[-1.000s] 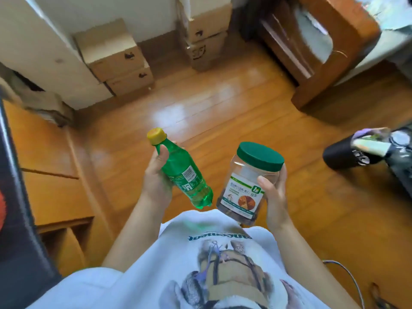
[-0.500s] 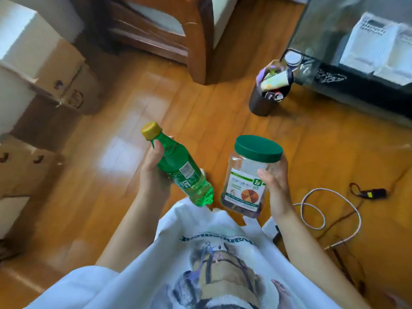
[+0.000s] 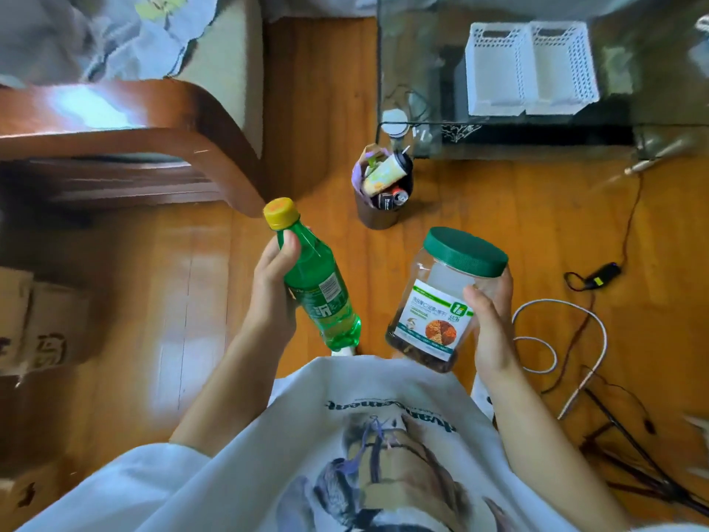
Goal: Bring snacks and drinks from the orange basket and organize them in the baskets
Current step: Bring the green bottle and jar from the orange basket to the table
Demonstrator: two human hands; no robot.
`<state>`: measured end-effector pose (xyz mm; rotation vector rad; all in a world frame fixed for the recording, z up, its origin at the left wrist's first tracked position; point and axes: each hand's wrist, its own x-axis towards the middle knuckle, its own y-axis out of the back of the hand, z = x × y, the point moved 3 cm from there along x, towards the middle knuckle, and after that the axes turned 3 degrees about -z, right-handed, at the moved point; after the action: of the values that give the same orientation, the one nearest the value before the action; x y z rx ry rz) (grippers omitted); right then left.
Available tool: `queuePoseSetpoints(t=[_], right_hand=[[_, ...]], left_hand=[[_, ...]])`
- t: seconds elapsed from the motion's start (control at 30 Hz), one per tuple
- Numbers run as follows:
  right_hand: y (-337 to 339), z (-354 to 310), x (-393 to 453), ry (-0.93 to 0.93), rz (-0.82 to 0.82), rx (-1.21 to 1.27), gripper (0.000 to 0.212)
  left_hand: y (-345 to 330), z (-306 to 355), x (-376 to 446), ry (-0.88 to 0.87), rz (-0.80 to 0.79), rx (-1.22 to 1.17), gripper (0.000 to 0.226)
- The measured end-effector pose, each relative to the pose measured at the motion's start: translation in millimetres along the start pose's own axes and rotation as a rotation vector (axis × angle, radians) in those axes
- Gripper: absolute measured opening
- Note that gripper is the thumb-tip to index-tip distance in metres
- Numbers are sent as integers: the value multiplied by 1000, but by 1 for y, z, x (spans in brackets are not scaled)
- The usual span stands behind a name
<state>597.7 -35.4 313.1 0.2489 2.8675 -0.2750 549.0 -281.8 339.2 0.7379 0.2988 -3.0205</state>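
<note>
My left hand (image 3: 270,289) grips a green soda bottle (image 3: 312,280) with a yellow cap, tilted with the cap up and away from me. My right hand (image 3: 491,320) holds a clear snack jar (image 3: 441,297) with a green lid and a white-and-green label, thumb across the label. Both are carried in front of my chest, above the wooden floor. Two white perforated baskets (image 3: 531,67) stand side by side on a glass table (image 3: 422,90) ahead to the right. No orange basket is in view.
A dark bin (image 3: 381,186) full of rubbish stands on the floor by the table's near corner. A wooden armchair (image 3: 153,120) fills the upper left. White and black cables (image 3: 556,339) lie on the floor to the right. Cardboard boxes (image 3: 34,332) sit at the left.
The view has swung to the right: the boxes slid off left, the armchair moved to the upper left, and the glass table with the white baskets came into view. Both hands keep their holds.
</note>
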Motion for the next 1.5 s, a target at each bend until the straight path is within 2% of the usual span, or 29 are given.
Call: queuePoseSetpoints(t=[0.17,0.3,0.5,0.7,0.87,1.13,1.4,1.5], right_hand=[[28,-16,49,32,125,32,48],[65,-28,102,21,186,61,54],[126,-70,197,-2,171,40,63],[165,-109,292,-37,108,-16,65],[164,-123,367,-92,-3,-55,65],[141,-139,500,-127,-118,-160,64],[116,-136,618,-183,-150,-317,89],[107,-122,664,-206,-145,-372,82]], left_hand=[[-46,18,67,52,-82,31,35],[-95,28,119,57,-129,37,28],[-188,52,198,85,-128,32,32],[-260,89,271,90,-67,-74,41],[-276,111,317,108,55,-77,47],[-274,137,419,116,189,-31,24],[-268,153,525,139,277,37,10],[-263,142,562,167,324,38,4]])
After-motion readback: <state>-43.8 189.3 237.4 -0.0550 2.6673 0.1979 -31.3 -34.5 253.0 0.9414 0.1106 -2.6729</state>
